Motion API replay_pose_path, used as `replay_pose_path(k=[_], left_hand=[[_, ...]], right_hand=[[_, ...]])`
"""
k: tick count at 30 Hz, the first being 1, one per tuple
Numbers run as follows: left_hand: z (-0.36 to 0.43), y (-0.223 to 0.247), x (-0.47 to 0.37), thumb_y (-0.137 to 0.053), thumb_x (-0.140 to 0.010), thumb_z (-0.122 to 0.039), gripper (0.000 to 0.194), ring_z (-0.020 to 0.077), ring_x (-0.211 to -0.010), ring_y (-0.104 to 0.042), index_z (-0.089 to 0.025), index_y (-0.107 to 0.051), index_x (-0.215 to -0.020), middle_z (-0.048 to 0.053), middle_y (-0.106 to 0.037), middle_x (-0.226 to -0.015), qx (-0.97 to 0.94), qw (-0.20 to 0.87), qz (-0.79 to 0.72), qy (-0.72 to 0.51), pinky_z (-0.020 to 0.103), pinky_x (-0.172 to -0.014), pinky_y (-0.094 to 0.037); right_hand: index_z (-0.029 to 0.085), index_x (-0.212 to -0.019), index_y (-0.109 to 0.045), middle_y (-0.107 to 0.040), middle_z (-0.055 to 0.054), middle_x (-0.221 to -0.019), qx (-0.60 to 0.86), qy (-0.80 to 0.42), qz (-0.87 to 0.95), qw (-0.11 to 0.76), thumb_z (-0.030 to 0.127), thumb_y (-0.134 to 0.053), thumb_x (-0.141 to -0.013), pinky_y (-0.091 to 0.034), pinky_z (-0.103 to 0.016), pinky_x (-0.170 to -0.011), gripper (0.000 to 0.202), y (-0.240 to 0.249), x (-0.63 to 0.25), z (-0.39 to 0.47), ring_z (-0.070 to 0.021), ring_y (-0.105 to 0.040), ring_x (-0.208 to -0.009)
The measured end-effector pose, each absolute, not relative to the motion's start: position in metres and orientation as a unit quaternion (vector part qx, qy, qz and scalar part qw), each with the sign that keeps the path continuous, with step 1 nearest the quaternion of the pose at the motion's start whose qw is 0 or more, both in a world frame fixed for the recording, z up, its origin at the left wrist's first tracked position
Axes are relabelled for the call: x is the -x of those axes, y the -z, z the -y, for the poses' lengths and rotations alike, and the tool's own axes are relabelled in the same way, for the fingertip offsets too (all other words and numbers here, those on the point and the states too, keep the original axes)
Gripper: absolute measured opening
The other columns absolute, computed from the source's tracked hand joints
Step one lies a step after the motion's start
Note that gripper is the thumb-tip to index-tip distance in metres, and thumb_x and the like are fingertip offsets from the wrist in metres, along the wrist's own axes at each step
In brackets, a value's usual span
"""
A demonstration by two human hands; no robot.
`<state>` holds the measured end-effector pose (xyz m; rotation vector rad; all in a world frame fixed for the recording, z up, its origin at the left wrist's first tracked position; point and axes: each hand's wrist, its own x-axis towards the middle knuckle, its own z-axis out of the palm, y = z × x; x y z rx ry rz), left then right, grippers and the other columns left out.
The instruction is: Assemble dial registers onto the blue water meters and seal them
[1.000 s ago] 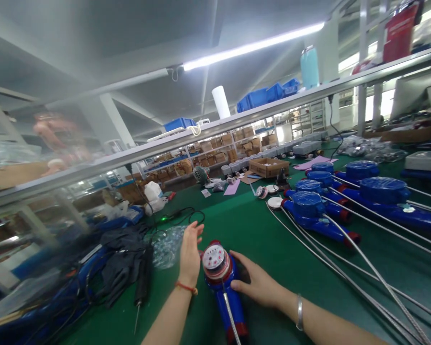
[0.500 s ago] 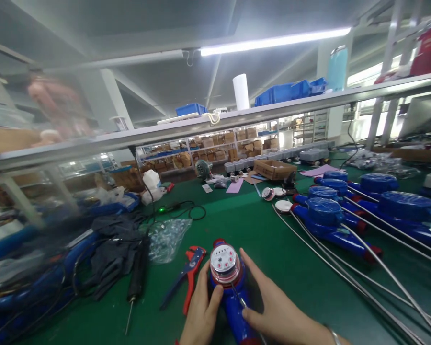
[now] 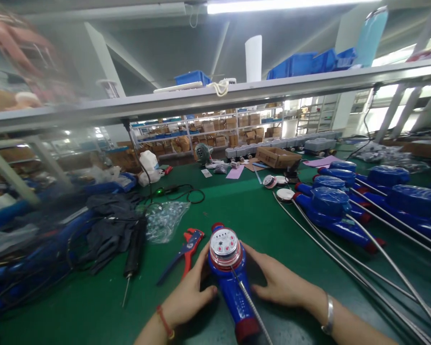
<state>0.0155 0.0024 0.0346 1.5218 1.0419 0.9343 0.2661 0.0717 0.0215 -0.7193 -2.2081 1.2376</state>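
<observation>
Cupping blue meter [image 3: 233, 290] on green tabletop [image 3: 219, 203], between left hand [image 3: 190, 293] and right hand [image 3: 282, 281], both half-open, fingers curved along its flanks. Hard to tell how firmly pressed, with contact partly hidden. Looks like a steadying or positioning step, dial [image 3: 223, 241] upward. Seems to call next for even closing from both sides, keeping braided cable [image 3: 252, 305] clear of right hand. Ahead-left of left hand: cutter [image 3: 187, 250], untouched.
</observation>
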Motion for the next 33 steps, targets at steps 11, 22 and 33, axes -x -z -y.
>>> replay_pose_path(k=[11, 22, 33], left_hand=[[-0.009, -0.025, -0.019, -0.071, -0.078, -0.021, 0.081, 0.0282, -0.129, -0.044, -0.027, -0.028, -0.146, 0.01, -0.042, -0.145, -0.551, 0.554, -0.417, -0.464, 0.045, -0.108, -0.037], [0.002, -0.034, -0.035, -0.072, -0.075, -0.042, 0.072, 0.0287, -0.13, -0.043, -0.025, -0.044, -0.138, 0.008, -0.051, -0.139, -0.513, 0.528, -0.45, -0.505, 0.041, -0.106, -0.04], [0.019, -0.039, -0.047, -0.073, -0.056, -0.067, 0.08, 0.0372, -0.12, -0.052, -0.02, -0.065, -0.12, 0.012, -0.062, -0.124, -0.475, 0.419, -0.571, -0.522, 0.043, -0.097, -0.048]], right_hand=[[0.023, -0.145, -0.029, -0.04, -0.009, -0.146, 0.169, -0.625, 0.709, 0.279, 0.026, -0.071, -0.077, -0.026, -0.046, -0.113, 0.08, -0.017, -0.259, -0.079, -0.0257, -0.04, -0.132], [0.016, -0.117, -0.059, -0.069, -0.011, -0.103, 0.241, -0.712, 0.552, 0.36, 0.039, -0.087, -0.055, -0.046, -0.046, -0.091, 0.072, -0.009, -0.256, -0.072, -0.0297, -0.064, -0.098], [0.02, -0.088, -0.051, -0.061, -0.003, -0.089, 0.216, -0.721, 0.485, 0.444, 0.066, -0.07, -0.065, -0.046, -0.028, -0.072, 0.055, -0.024, -0.242, -0.04, -0.0184, -0.056, -0.082]])
